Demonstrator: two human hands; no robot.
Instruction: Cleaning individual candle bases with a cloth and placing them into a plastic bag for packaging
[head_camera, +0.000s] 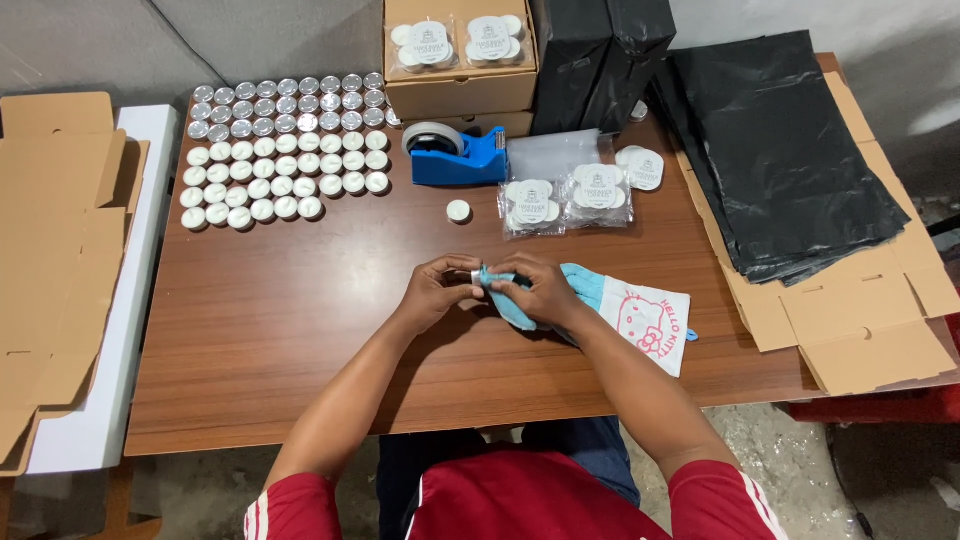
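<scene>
The table (260, 340) is crowded along its far edge by candles (285, 150), a tape dispenser (455, 155) and packets (565, 197); bare wood is left near the front. At mid-table a tealight (477, 278) is pinched by the left hand (432, 290) and rubbed with a cloth (615, 305) gripped in the right hand (540, 290)

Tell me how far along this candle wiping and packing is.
Done: clear bagged tealight packs lie mid-table. In hand: left hand holds a small metal-cupped tealight while right hand rubs it with a light-blue cloth. Left: rows of loose white tealights.
</scene>
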